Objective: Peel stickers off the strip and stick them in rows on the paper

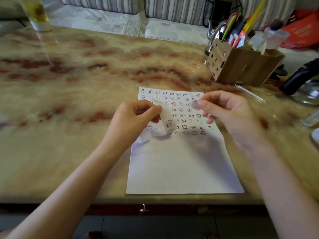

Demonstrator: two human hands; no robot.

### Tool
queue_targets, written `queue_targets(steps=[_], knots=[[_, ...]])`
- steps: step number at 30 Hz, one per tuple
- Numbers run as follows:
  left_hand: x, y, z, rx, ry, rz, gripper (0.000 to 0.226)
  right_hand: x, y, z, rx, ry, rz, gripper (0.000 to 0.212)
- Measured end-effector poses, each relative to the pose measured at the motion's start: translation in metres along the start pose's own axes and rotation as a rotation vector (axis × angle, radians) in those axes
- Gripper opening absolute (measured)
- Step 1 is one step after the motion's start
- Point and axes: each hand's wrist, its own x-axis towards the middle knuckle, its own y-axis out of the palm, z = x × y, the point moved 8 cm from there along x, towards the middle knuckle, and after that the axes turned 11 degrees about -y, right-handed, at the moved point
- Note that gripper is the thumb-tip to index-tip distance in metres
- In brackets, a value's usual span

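Observation:
A white sheet of paper (181,166) lies on the marble table, its upper part filled with several rows of small cartoon stickers (183,109). My left hand (134,118) holds a curling white sticker strip (164,125) above the paper's left side; one sticker shows on the strip. My right hand (227,109) hovers over the paper's right side and pinches a small peeled sticker (195,104) between thumb and forefinger. The right hand is blurred.
A wooden organizer box (241,66) with pens and scissors stands at the back right. A dark-handled glass pot (305,83) sits at the right edge, and a tall glass (37,14) at the back left. The table's front edge (155,199) runs just below the paper.

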Motion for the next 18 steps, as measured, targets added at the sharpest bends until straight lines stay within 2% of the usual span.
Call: queue_targets(steps=[3, 6, 18], knots=[[0.000, -0.002, 0.000, 0.033, 0.009, -0.023, 0.018, -0.004, -0.033, -0.031, -0.147, 0.269, 0.036, 0.002], [0.000, -0.002, 0.001, 0.037, 0.009, -0.031, 0.017, -0.011, -0.053, -0.051, -0.258, 0.399, 0.052, 0.006], [0.001, -0.002, 0.002, 0.063, 0.010, -0.040, 0.017, -0.024, -0.050, -0.062, -0.311, 0.437, 0.073, 0.008]])
